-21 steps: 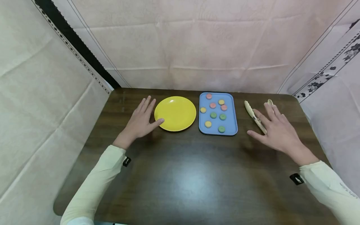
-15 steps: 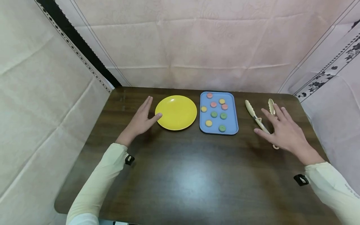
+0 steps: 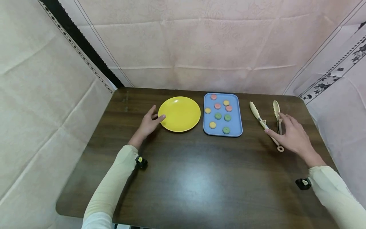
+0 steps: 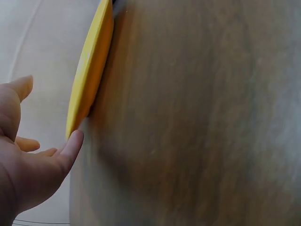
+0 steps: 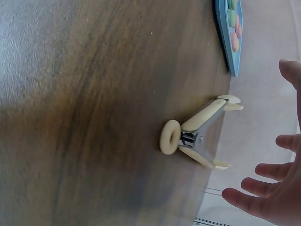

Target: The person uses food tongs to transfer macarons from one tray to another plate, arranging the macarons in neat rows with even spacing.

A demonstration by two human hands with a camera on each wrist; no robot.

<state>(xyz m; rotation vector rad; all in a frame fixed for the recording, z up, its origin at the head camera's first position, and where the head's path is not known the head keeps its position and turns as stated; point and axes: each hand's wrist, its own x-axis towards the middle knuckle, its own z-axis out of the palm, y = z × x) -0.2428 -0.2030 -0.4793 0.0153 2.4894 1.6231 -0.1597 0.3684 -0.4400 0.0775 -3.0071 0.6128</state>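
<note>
In the head view my left hand is at the left rim of a round yellow plate, thumb tip overlapping the edge. The left wrist view shows the thumb right by the rim of the plate, with the fingers spread apart from it. My right hand hovers over cream-handled tongs, whose two arms lie spread in a V with the ring end toward me. From the right wrist, the fingers are parted and hold nothing, beyond the tongs.
A blue tray between plate and tongs carries several pink, yellow and green round pieces resembling macarons. All stand near the far edge of the dark wooden table. Pale cloth hangs behind and at both sides.
My left hand has lowered to the plate's rim, its fingers bending. The right hand has shifted slightly right and drawn back over the tongs, uncovering their ring end and far arm.
</note>
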